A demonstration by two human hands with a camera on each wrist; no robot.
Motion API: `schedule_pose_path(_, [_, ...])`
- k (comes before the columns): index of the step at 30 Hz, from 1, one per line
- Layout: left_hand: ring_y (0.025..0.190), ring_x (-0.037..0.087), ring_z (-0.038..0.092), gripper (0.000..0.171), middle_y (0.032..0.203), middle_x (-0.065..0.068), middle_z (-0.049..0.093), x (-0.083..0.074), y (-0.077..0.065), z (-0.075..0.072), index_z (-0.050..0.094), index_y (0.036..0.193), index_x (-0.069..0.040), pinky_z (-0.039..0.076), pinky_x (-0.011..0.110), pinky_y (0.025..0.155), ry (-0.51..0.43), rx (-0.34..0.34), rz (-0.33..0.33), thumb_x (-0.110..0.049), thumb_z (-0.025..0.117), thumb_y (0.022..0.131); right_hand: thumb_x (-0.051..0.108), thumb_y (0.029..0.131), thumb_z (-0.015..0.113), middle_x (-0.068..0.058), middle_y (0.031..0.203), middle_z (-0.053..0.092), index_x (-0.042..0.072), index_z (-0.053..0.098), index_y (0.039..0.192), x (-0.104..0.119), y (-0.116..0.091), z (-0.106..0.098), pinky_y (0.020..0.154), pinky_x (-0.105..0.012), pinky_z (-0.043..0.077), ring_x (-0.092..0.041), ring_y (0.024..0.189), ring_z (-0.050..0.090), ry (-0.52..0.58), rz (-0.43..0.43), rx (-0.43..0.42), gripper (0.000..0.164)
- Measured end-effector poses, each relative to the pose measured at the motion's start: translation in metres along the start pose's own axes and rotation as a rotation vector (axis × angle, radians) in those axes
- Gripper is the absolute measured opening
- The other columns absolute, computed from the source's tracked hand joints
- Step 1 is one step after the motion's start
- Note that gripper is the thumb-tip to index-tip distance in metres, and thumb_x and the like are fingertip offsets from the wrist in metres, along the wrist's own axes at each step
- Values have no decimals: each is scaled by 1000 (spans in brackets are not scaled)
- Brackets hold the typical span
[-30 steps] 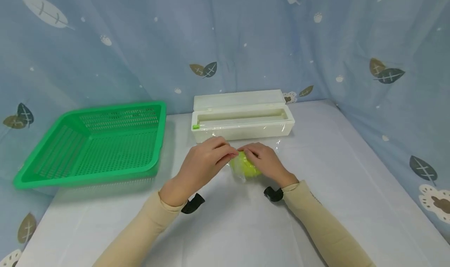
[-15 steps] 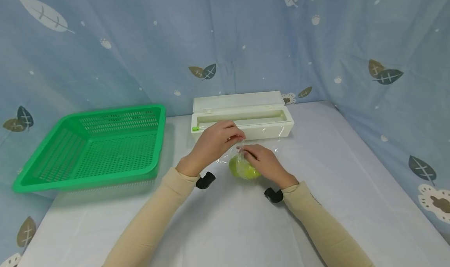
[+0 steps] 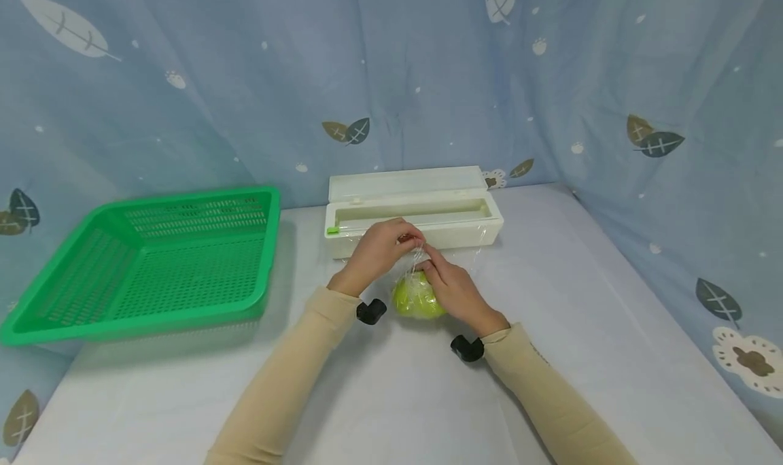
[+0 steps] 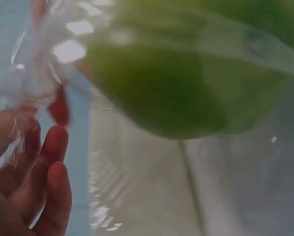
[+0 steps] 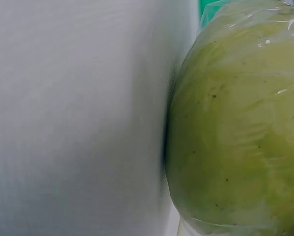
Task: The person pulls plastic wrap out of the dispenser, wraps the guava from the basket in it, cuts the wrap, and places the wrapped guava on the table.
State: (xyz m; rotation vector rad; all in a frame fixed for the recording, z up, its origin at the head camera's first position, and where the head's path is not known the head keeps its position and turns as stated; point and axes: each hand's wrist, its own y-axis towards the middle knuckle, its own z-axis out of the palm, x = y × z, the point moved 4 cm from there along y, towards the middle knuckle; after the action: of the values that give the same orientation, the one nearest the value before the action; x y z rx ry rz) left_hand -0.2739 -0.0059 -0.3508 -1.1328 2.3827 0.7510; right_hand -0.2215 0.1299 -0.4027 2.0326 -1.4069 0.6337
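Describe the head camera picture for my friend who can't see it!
A person's left hand and right hand hold clear film bunched above a round green fruit. An open white box sits behind, a green basket to the left.

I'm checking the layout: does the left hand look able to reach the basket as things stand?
Likely yes: nothing stands between the left hand and the basket, though that hand holds film and would probably need to let go first.

Basket point(image 3: 189, 274) on L side of table point(image 3: 391, 397), box point(image 3: 455, 236) R of it at back, curtain point(image 3: 416, 64) behind both. Fruit point(image 3: 417, 298), in film point(image 3: 417, 260), on table in front of box; L hand point(image 3: 380, 251) back-L of fruit, R hand point(image 3: 455, 291) to its R.
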Motion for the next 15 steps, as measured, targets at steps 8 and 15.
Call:
schedule_pose_path(8, [66, 14, 61, 12, 87, -11, 61, 14, 2, 10, 68, 92, -21, 45, 25, 59, -130, 58, -166, -27, 60, 85, 14, 94, 30, -1, 104, 62, 15, 30, 127, 2, 2, 1, 75, -36, 44, -17, 90, 58, 26, -34, -21, 33])
schedule_pose_path(15, [74, 2, 56, 12, 87, -13, 61, 16, 6, 16, 68, 94, -22, 45, 21, 66, -93, 108, -71, -18, 60, 86, 7, 92, 31, 0, 100, 60, 18, 37, 119, 4, 1, 2, 71, -33, 44, -14, 82, 57, -14, -120, -11, 29])
